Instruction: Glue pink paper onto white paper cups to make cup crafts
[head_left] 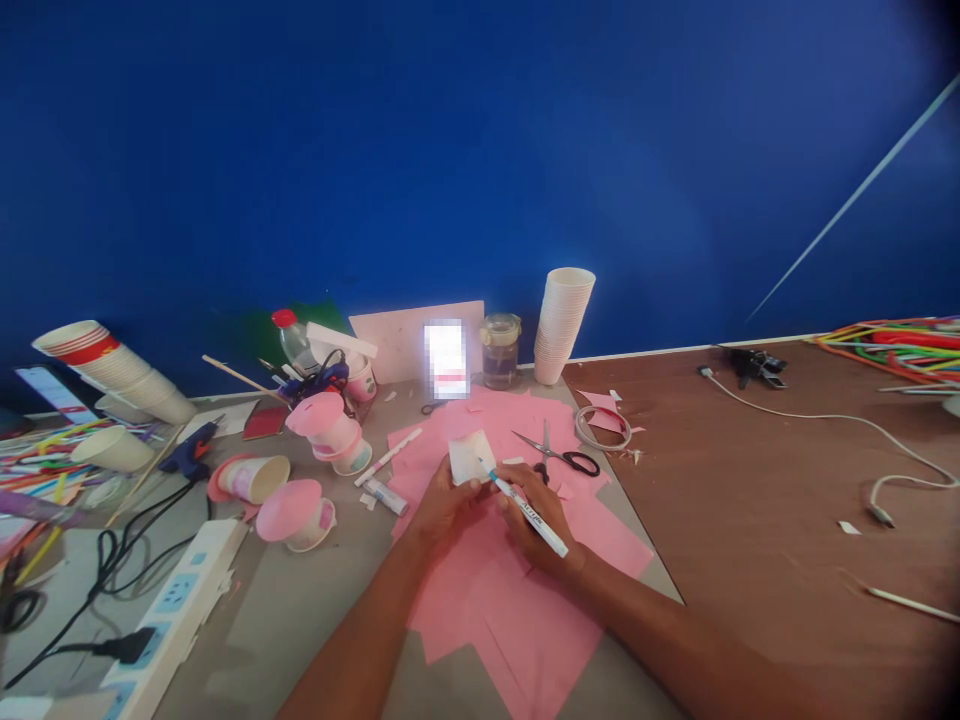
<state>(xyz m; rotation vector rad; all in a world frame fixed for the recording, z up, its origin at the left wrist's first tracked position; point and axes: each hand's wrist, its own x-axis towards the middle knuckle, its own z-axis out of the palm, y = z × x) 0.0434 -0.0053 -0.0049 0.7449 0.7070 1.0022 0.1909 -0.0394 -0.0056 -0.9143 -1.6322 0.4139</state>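
My left hand [448, 502] is closed on a small white paper piece [470, 455], held up over the pink sheets. Whether it is a flat card or part of a cup, I cannot tell. In my right hand [534, 510] is a white marker [541, 527] with a blue tip, which meets or nearly meets the lower right of the white piece. Beneath both hands lie overlapping pink paper sheets [517, 640]. Scissors [574, 460] rest on the paper just beyond my right hand. Left of my left hand are a thin white pen [388, 457] and a capped marker [385, 497].
Pink-topped paper cups [296, 520] stand at left, near a glue gun [191, 450] and a power strip [176, 610] with black cables. Behind are a bright phone [447, 360], a glass jar [500, 352] and a tall cup stack [562, 325]. A white cable [810, 413] crosses the brown tabletop.
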